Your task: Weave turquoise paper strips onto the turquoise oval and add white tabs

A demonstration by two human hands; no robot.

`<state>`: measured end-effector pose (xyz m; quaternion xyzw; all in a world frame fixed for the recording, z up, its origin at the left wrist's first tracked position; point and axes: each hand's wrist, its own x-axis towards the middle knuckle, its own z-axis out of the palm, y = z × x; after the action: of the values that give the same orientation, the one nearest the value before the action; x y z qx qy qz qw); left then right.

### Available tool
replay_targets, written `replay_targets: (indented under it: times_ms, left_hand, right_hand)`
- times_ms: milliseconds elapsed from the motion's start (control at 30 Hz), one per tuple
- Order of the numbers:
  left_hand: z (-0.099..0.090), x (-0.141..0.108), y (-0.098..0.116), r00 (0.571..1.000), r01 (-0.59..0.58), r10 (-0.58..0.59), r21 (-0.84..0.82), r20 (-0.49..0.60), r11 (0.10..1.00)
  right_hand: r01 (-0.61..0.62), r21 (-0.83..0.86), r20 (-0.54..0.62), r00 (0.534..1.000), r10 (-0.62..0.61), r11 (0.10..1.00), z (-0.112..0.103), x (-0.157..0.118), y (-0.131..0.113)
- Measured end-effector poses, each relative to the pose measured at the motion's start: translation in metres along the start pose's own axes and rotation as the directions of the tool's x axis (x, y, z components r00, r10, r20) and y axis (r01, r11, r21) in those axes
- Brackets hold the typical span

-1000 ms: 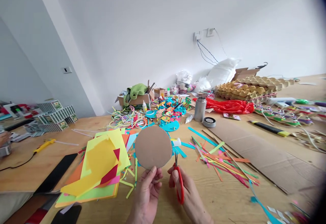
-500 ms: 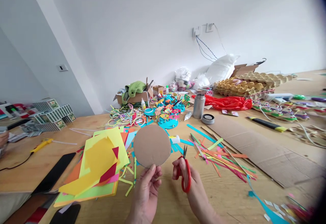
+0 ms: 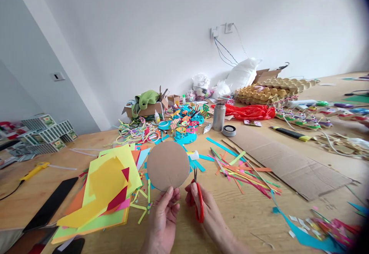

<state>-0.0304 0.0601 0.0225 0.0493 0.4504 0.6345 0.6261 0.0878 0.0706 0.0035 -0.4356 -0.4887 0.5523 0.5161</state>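
Note:
A round brown cardboard disc (image 3: 168, 165) is pinched at its lower edge between the thumb and fingers of my left hand (image 3: 165, 217). It is held up above the table, its flat face toward me. To the right of it, my right hand (image 3: 209, 211) grips red-handled scissors (image 3: 199, 204), fingers around the loops and the dark blades pointing up. The blades look nearly closed and stand beside the disc's right edge, apart from it. Partly hidden behind the disc is a white glue bottle (image 3: 193, 155) among blue paper strips (image 3: 198, 165).
Coloured paper sheets (image 3: 98, 192) lie at left, near a yellow glue gun (image 3: 36, 170). Paper strips (image 3: 245, 173) and a cardboard sheet (image 3: 288, 161) lie at right. Behind stand a metal bottle (image 3: 219, 117), a tape roll (image 3: 229, 131) and egg trays (image 3: 268, 92).
My right hand has brought the scissors left, closer to the disc. The view has turned slightly right, so the surroundings sit further left. The disc is still in my left hand.

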Motion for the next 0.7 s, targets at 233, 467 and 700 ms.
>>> replay_targets:
  times_ms: [233, 467, 700]
  left_hand:
    - [0.000, 0.001, -0.004, 1.000, 0.018, -0.018, -0.003, -0.019, 1.000]
    - [0.002, -0.002, -0.005, 0.999, 0.029, -0.029, 0.014, -0.024, 0.999]
    - [0.003, -0.003, -0.006, 0.999, 0.041, -0.041, 0.002, -0.016, 0.999]
  right_hand:
    - [-0.002, -0.148, 0.028, 1.000, 0.007, 0.989, 0.000, -0.005, 0.006]
    - [-0.007, -0.162, 0.034, 0.999, 0.013, 0.987, 0.000, -0.003, 0.011]
    - [0.034, -0.098, 0.013, 0.999, -0.032, 0.995, -0.001, -0.003, 0.019]
